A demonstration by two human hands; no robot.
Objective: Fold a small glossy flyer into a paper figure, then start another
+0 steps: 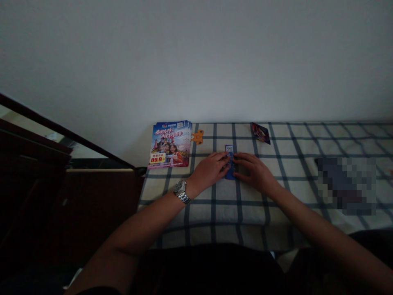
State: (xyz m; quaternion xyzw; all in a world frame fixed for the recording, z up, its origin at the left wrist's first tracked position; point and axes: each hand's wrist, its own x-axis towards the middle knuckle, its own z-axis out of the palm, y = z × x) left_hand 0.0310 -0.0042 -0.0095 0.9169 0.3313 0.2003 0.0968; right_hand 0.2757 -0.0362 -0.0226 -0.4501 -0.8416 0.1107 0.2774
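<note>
Both hands rest on a narrow blue folded leaflet (pixel 229 150) lying on the checked cloth (pixel 221 205). My left hand (pixel 209 170), with a metal watch on its wrist, lies flat on the leaflet's left side, fingers stretched toward it. My right hand (pixel 253 170) presses the right side with fingers extended and close together. Most of the leaflet is hidden under the fingers; only its top end and a strip between the hands show.
A stack of colourful flyers (pixel 170 143) lies at the cloth's far left corner, with a small orange object (pixel 198 136) beside it. A dark folded paper (pixel 260 132) sits at the back by the white wall. Dark wooden furniture (pixel 46 184) stands left.
</note>
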